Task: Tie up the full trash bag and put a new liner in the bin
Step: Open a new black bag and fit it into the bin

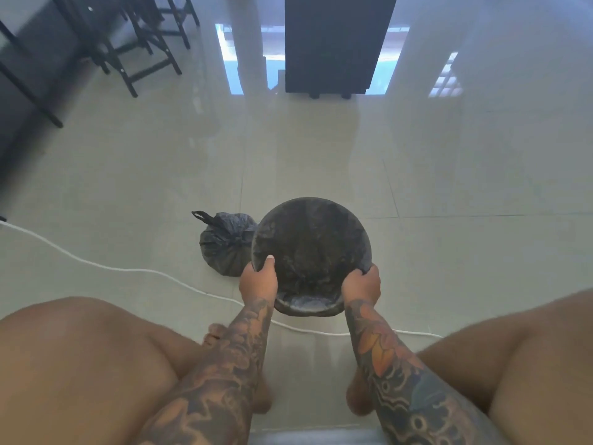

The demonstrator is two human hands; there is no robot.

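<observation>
Left hand (258, 279) and right hand (362, 284) each pinch thin black liner (308, 252) over round dark bin's (305, 308) near rim. Knotted black trash bag (224, 244) sits touching the bin's left side.

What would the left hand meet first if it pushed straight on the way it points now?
The left hand already grips the near-left rim of the lined bin, thumb inside. Pushed on, it would likely slide into the liner; the tied bag lies just left of that line.

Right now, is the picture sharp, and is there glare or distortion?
Head view: hazy and soft all over; window glare on the glossy floor; wide-angle bending at the edges; bin and tied bag dark, with little detail.
</observation>
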